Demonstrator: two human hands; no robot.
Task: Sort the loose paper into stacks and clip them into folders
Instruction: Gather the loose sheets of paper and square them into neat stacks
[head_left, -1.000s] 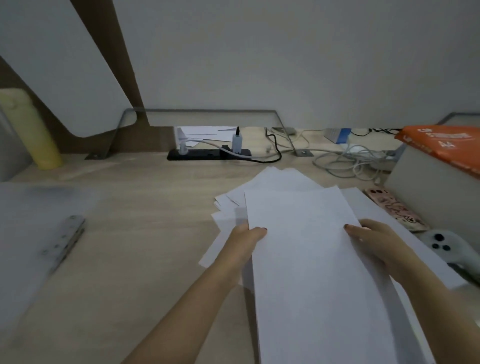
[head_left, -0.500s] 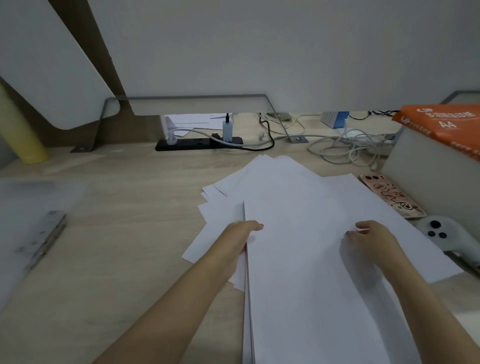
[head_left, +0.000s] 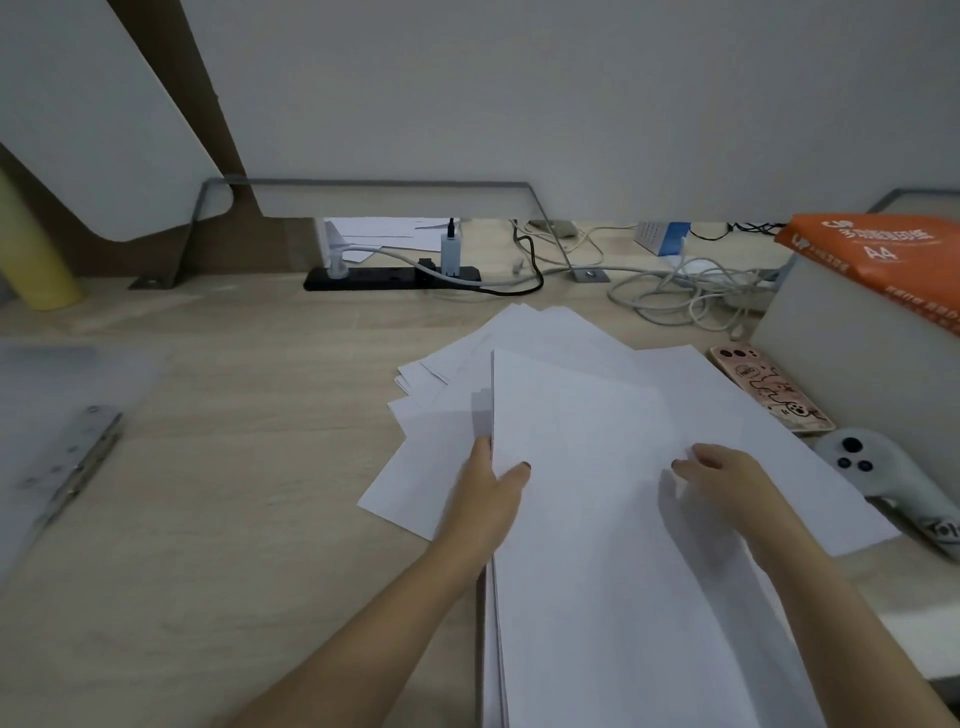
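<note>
Plainly, the left hand (head_left: 491, 491) pinches the left edge of a squared stack of blank white paper (head_left: 597, 571), thumb on top; the right hand (head_left: 727, 475) rests loose-fingered on its top sheet. Beyond both hands, loose sheets (head_left: 545, 338) lie fanned on the worktop (head_left: 234, 467).

An office workstation. A pale wood tabletop (head_left: 234, 467) is closed off at the far side by grey divider panels (head_left: 519, 104) on metal brackets. A black power strip (head_left: 384, 278) and tangled cables (head_left: 685, 296) lie beneath them. An orange A4 paper ream (head_left: 878, 254) sits far right, loose white sheets (head_left: 597, 415) in the centre, and a translucent clip folder (head_left: 62, 415) on the left.
</note>
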